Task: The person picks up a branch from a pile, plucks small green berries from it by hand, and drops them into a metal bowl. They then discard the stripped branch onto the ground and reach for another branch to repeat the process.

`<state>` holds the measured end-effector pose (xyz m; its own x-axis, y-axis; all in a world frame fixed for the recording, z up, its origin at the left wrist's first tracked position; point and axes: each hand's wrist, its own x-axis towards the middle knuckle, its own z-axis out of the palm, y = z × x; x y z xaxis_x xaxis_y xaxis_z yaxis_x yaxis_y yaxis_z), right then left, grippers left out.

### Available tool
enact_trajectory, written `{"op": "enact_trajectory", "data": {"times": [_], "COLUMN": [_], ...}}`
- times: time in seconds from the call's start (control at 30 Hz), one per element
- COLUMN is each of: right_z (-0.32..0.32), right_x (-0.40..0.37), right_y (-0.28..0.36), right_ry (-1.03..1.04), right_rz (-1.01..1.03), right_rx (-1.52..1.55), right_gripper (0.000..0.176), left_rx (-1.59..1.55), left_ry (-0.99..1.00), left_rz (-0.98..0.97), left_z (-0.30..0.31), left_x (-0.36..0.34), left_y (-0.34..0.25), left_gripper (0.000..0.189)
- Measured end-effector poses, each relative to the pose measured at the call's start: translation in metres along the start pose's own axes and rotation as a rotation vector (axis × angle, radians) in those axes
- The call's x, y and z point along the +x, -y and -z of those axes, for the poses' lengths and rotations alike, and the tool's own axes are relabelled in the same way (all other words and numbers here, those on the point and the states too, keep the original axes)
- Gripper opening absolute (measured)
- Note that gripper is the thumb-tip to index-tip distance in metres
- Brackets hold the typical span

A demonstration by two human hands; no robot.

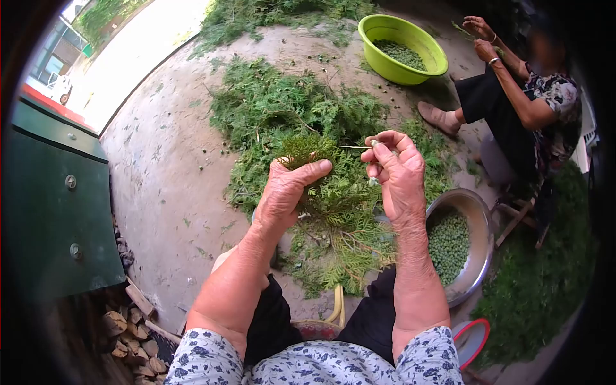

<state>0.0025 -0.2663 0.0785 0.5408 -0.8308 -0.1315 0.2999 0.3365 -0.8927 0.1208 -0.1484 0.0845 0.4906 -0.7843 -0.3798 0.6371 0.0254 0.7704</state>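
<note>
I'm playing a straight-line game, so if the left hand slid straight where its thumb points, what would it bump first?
Probably the thin stem sticking out from the right hand, then that hand's fingers. The left hand might pass over or under, though: depth is unclear.

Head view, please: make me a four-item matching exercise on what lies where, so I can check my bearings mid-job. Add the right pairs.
Things
1. Yellow-green basin
2. Metal bowl
3. Leafy sprig
4. Split logs

Places
A. Gripped in the left hand
B. At the lower left of the view
C. Just right of the right forearm
D. On the ground, near the top of the view

Right pairs: 1-D, 2-C, 3-A, 4-B
</note>
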Motion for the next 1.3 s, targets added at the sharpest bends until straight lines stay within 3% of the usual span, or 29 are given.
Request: {"op": "enact_trajectory", "data": {"times": [0.13, 0.23, 0.3, 0.43, 0.67, 0.83, 0.93, 1.03, 1.1, 1.2, 1.3], "right_z": [0.015, 0.026, 0.017, -0.001, -0.023, -0.029, -0.042, -0.048, -0.053, -0.048, -0.045], "right_x": [0.006, 0.010, 0.007, -0.001, -0.014, -0.013, -0.014, -0.017, -0.019, -0.019, -0.019], "right_y": [0.004, 0.015, 0.011, -0.007, -0.020, -0.028, -0.029, -0.024, -0.026, -0.034, -0.034], "right_ry": [0.118, 0.112, 0.136, 0.200, 0.213, 0.205, 0.163, 0.221, 0.209, 0.165, 0.199], "right_rz": [-0.105, -0.093, -0.067, -0.222, -0.006, -0.043, -0.017, -0.094, -0.091, -0.167, -0.099], "right_rx": [0.362, 0.419, 0.373, -0.008, -0.365, -0.233, -0.157, -0.207, -0.242, -0.095, -0.232], "right_gripper": [0.010, 0.009, 0.011, 0.014, 0.024, 0.019, 0.015, 0.016, 0.017, 0.010, 0.010], "left_rx": [0.036, 0.051, 0.036, 0.094, 0.095, 0.101, 0.141, 0.205, 0.204, 0.517, 0.893], "left_ry": [-0.028, -0.055, -0.055, -0.030, 0.099, 0.108, 0.059, -0.033, 0.075, 0.042, -0.073], "left_rz": [-0.077, -0.120, -0.179, -0.168, -0.159, -0.113, -0.280, -0.289, -0.423, -0.579, -0.719], "left_z": [0.011, 0.014, 0.014, 0.019, 0.022, 0.025, 0.024, 0.023, 0.033, 0.040, 0.039], "left_x": [0.008, 0.009, 0.011, 0.012, 0.009, 0.005, 0.001, -0.007, -0.003, 0.001, -0.002], "left_y": [0.008, 0.011, 0.013, 0.014, 0.012, 0.008, 0.007, 0.000, 0.007, 0.010, 0.011], "left_gripper": [0.015, 0.014, 0.013, 0.013, 0.022, 0.019, 0.014, 0.010, 0.013, 0.014, 0.012]}}
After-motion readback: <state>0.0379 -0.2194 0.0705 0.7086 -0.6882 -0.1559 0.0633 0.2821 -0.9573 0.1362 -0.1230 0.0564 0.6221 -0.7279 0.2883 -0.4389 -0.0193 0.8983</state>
